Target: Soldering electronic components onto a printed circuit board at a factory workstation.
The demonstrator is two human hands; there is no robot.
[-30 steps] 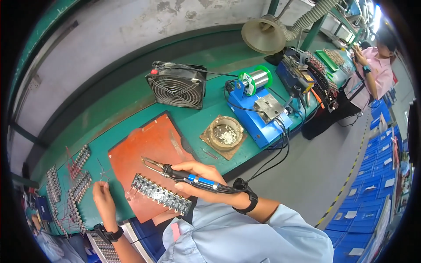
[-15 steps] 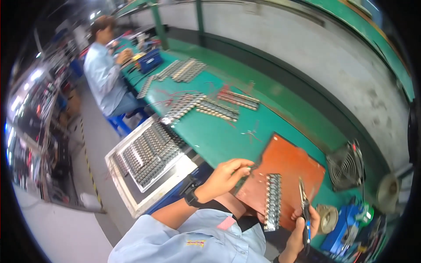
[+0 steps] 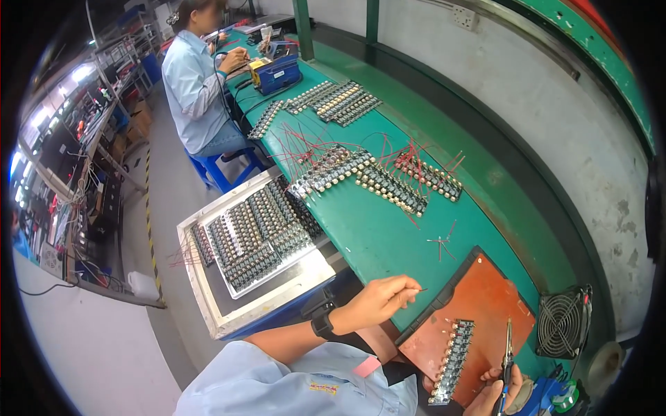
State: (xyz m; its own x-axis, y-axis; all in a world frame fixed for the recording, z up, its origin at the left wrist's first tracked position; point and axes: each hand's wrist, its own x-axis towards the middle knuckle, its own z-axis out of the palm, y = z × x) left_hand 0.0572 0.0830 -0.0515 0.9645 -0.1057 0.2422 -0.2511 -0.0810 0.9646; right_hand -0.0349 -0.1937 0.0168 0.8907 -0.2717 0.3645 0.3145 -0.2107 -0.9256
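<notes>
My left hand, with a black watch at the wrist, pinches a thin short wire just left of the orange mat. A strip of small components lies lengthwise on that mat. At the bottom edge my right hand grips a soldering iron. The iron's tip points up over the mat, right of the strip and apart from it.
A metal tray with rows of components juts off the green bench. Wired strips and loose red wires lie on the bench. A small fan stands right of the mat. A co-worker sits at the far end beside a blue station.
The view has swung from the right end of the bench to the left end. My left hand has left the strip and now pinches a wire beside the mat.
</notes>
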